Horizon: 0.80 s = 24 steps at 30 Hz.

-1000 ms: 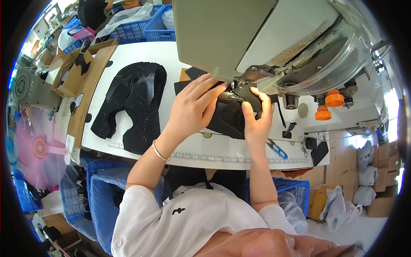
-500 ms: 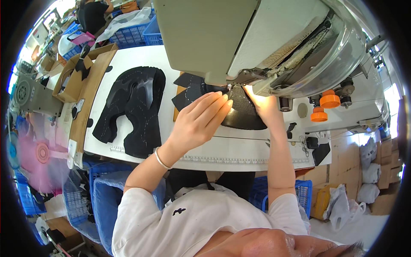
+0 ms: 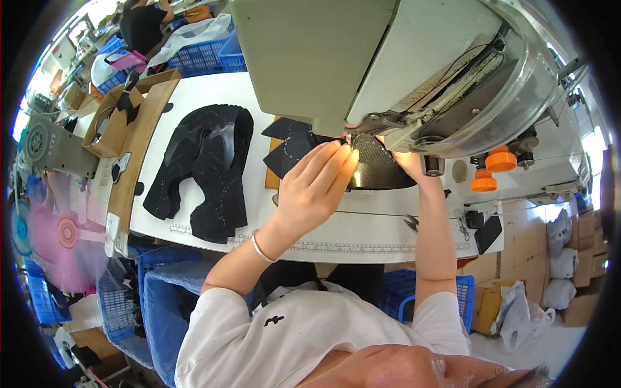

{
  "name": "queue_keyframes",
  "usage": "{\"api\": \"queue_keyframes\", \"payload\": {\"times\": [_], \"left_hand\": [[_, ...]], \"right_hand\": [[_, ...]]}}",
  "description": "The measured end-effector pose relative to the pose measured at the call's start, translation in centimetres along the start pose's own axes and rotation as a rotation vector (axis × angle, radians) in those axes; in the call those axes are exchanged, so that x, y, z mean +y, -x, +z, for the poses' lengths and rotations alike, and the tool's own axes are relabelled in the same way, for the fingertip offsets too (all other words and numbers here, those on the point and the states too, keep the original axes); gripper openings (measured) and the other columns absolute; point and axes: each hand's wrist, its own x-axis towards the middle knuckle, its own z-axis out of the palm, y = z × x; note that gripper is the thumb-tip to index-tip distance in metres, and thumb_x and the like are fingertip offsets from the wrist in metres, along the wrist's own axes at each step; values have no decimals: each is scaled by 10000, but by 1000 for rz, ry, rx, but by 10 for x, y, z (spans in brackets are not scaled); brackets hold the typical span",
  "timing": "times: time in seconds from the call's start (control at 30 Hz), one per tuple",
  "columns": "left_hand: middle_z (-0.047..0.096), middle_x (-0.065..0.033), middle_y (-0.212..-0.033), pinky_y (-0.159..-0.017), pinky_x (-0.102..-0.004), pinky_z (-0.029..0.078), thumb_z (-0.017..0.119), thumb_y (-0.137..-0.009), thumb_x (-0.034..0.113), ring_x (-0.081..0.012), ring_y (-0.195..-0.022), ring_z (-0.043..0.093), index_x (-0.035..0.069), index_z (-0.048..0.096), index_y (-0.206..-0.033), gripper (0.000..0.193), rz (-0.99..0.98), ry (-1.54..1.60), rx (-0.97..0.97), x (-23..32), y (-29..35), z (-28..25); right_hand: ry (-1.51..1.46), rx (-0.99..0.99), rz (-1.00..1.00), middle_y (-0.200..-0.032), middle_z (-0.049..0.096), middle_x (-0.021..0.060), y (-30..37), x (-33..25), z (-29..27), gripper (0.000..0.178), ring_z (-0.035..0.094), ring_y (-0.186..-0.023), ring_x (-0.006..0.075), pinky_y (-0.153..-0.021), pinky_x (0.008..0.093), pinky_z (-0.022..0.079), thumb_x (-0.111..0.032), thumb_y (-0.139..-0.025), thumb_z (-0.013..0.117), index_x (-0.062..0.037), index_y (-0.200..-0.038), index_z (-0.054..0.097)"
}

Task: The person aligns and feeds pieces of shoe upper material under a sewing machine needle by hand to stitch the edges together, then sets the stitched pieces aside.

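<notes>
A curved black mesh piece with a shiny surface [image 3: 378, 169] lies under the sewing machine head [image 3: 317, 58], by the lit needle area. My left hand [image 3: 315, 184] reaches in from the left, its fingers close together and their tips gripping the piece's left edge beside the needle. The thumb is hidden. At the piece's right edge is my right hand [image 3: 409, 165]; the machine covers most of its fingers. Left of the needle, pointed black fabric flaps [image 3: 288, 152] spread over the table. A larger stitched black padded piece [image 3: 204, 168] rests farther left.
A clear ruler strip [image 3: 349, 246] runs along the white table's [image 3: 145, 213] front edge. Small snips [image 3: 411, 222] lie near my right forearm. Orange knobs [image 3: 500, 160] stick out at right. Lined blue crates [image 3: 162, 291] stand below left, near a pink fan [image 3: 66, 233].
The mesh piece has swung slightly to the right under the machine. Both hands have shifted right with it, the left one also a little nearer. The snips now show beside my right forearm.
</notes>
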Motion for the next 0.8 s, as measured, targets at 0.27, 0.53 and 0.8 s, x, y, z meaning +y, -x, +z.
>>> {"api": "queue_keyframes", "payload": {"times": [0.27,0.53,0.8], "left_hand": [[633,-115,-962,-941,-426,549,679,-664,52,-283,-969,644,-10,715,-941,287,-60,-70,104,15,8,14],[660,-87,-919,-930,-450,574,677,-624,79,-271,-938,652,55,769,-945,335,12,-85,109,15,12,13],[648,-94,-926,-937,-459,561,673,-611,81,-276,-929,646,33,758,-933,336,8,-56,136,11,10,17]], "right_hand": [[-458,-54,140,-969,692,47,-1,-12,-16,327,615,-896,163,-814,332,505,-279,-820,797,-22,-997,696],[-520,-75,-5,-976,694,52,9,-7,-9,260,621,-890,145,-809,302,502,-171,-840,722,8,-1021,672],[-498,78,-64,-1013,725,59,2,-4,-3,219,649,-919,159,-837,310,515,-195,-901,715,-13,-1021,728]]}}
